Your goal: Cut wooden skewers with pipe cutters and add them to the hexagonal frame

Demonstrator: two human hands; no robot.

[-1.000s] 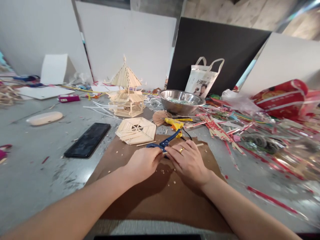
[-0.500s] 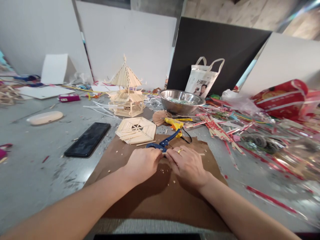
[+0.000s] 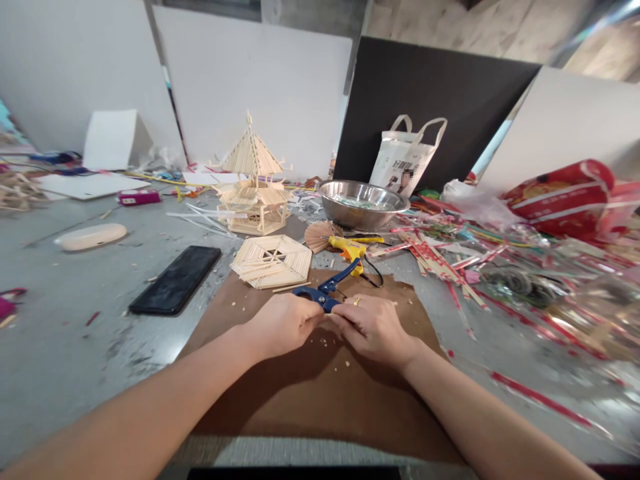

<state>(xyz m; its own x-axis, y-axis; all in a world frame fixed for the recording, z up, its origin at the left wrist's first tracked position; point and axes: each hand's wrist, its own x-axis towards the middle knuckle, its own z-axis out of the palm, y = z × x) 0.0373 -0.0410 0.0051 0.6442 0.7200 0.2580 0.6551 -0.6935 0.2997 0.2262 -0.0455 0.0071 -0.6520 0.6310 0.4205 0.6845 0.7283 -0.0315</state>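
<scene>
My left hand (image 3: 287,323) and my right hand (image 3: 373,327) meet over a brown cloth (image 3: 320,407), both with fingers closed. Between their fingertips shows a short length of thin wooden stick (image 3: 328,315); most of it is hidden by the fingers. Right behind the fingertips lie blue-handled cutters (image 3: 325,293). A hexagonal panel of wooden sticks (image 3: 295,267) is flat beyond my left hand, with loose sticks on it. Farther back, a yellow glue gun (image 3: 353,250) rests near the cloth's far edge. Small wood bits are scattered on the cloth.
A stick-built pavilion model (image 3: 255,180) stands behind the panel, beside a steel bowl (image 3: 363,203). To the left lie a black phone (image 3: 175,280) and a white oval case (image 3: 91,237). Red-and-white strips (image 3: 440,260) and plastic wrappers clutter the right side. A white bag (image 3: 405,160) stands behind.
Both hands stay together and have shifted only slightly. The stick end that stuck out past my right hand no longer shows clearly there.
</scene>
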